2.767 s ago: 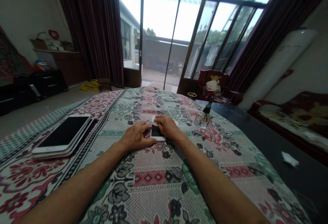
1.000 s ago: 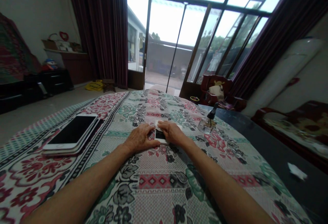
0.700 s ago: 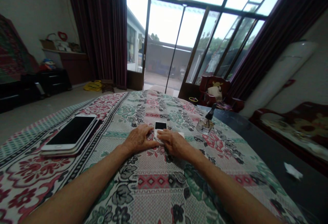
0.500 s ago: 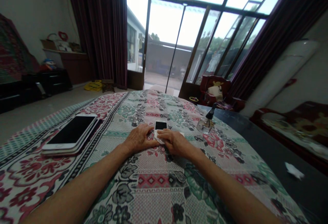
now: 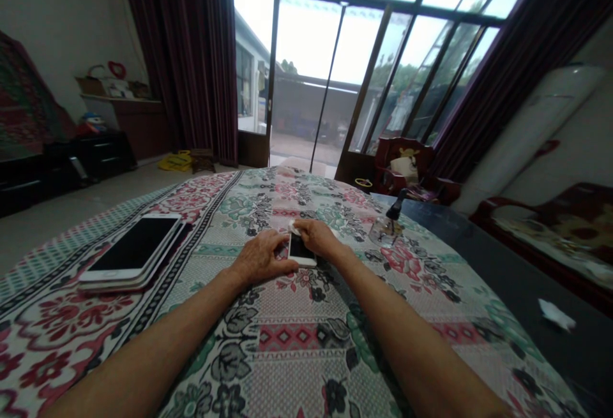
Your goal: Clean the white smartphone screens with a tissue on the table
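A small white phone with a dark screen lies flat on the patterned tablecloth in the middle. My left hand grips its left side, thumb at the near corner and fingers along the edge. At the far end of the phone, my right hand presses a small white cloth against the screen, its fingers closed over it. To the left lies a stack of larger phones, the top one white with a black screen. A clear bottle with a black pump top stands to the right.
A crumpled white tissue lies on the dark surface at the right. Beyond the table are a red wooden chair, glass doors and dark curtains. A wooden sofa stands at far right.
My right hand has moved with the cloth from the near end of the small phone to its far end, uncovering the lower screen. My left hand has stayed put.
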### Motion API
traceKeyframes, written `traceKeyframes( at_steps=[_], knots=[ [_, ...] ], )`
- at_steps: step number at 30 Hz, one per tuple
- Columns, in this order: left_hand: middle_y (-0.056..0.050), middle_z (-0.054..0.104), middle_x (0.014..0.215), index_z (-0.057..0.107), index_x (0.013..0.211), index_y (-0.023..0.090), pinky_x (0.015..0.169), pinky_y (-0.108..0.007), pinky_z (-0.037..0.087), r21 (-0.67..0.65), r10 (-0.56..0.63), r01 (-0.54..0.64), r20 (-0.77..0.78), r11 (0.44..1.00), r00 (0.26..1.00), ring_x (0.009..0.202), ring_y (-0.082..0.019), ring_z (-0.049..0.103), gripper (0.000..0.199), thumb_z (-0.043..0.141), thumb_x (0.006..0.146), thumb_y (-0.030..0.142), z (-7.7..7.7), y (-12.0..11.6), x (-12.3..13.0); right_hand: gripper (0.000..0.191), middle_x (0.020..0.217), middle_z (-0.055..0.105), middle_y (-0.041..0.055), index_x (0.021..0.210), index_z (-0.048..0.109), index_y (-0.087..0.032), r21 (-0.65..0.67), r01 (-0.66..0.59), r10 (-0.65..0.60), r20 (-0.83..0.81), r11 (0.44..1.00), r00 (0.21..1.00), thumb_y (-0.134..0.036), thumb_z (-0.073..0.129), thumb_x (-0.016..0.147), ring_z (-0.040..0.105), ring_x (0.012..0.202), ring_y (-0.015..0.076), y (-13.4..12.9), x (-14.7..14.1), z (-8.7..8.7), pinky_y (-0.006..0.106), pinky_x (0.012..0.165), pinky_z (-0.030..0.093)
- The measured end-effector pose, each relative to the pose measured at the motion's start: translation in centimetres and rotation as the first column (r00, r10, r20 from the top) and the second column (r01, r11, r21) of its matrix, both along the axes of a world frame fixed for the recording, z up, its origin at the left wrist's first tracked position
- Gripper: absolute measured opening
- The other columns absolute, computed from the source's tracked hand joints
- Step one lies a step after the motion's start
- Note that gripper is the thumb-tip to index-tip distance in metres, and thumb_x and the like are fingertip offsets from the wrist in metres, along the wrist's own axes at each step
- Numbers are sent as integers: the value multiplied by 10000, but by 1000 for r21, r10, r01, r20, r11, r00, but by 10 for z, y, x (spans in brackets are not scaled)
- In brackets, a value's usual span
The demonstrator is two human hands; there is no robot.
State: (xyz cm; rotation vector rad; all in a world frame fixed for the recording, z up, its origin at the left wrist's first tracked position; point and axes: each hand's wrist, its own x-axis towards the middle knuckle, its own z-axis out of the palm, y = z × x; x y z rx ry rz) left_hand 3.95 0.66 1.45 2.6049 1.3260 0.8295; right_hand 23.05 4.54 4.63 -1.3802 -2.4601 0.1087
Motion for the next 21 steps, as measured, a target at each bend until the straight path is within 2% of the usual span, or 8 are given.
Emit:
traceKeyframes(
  at_steps=[7,15,18,21],
  knots=[
    [-59,610,951,659,1070,214,813,-369,491,12,-16,16,-16,1000,1000,900,-238,581,419,692,739,469,5,-4,0,276,1066,690,68,964,678,-194,64,-137,137,11,989,991,-74,445,877,602,1006,191,-26,13,-4,293,882,434],
    [-68,613,931,667,1027,195,791,-357,491,20,-22,22,-3,1000,1000,884,-233,579,433,705,740,518,1,-1,0,318,1116,697,26,957,692,-253,7,-289,289,-11,957,957,-54,475,837,611,1043,182,-70,25,6,317,908,465],
    [-76,620,950,672,1034,195,793,-356,491,27,-26,25,12,999,1000,899,-237,584,437,708,741,517,0,0,0,336,1114,701,8,971,693,-266,-13,-324,324,-40,946,945,-54,470,836,615,1033,171,-72,27,6,323,917,465],
    [-61,612,926,690,1023,218,776,-348,489,10,-28,28,4,1000,1000,879,-230,582,409,704,744,517,0,0,0,336,1154,687,5,974,689,-257,5,-299,298,-74,954,952,-53,457,842,607,1056,169,-63,25,3,320,930,459]
  ],
)
